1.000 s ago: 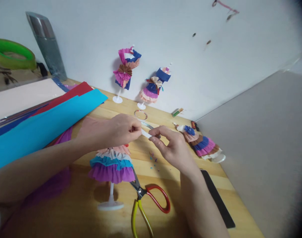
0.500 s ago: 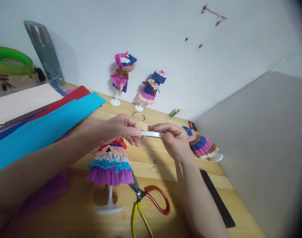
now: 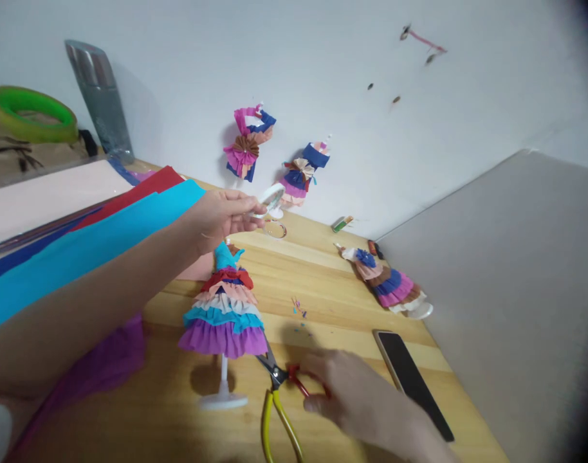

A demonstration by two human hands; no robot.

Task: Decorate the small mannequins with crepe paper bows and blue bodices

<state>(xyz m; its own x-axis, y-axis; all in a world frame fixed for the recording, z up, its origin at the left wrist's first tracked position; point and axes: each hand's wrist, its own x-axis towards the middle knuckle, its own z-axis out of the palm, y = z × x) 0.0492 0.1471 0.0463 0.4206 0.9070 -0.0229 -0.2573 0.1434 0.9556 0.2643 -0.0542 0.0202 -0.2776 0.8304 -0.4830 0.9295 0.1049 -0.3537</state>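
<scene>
My left hand [image 3: 233,212] pinches a narrow roll of white tape [image 3: 271,198] by its edge, held up above the table. My right hand [image 3: 345,392], a little blurred, has its thumb and fingers at the red handle of the scissors [image 3: 276,376], which lie on the table with one yellow handle towards me. Between my arms stands a small dress form with a ruffled crepe-paper dress [image 3: 224,321], turquoise on top and purple at the hem. The scissors' blade tips are hidden behind the hem.
Coloured paper sheets [image 3: 144,212] lie on the left, near a bottle [image 3: 101,103] and a green tape roll [image 3: 33,112]. Two dressed forms [image 3: 246,145] stand against the wall. On the right are a lying dressed form [image 3: 388,280] and a phone [image 3: 414,386]. Paper scraps [image 3: 300,308] dot the table.
Both hands were together on the white tape roll. My right hand has let go of it and come down to the scissors, while my left has lifted the roll slightly and turned it.
</scene>
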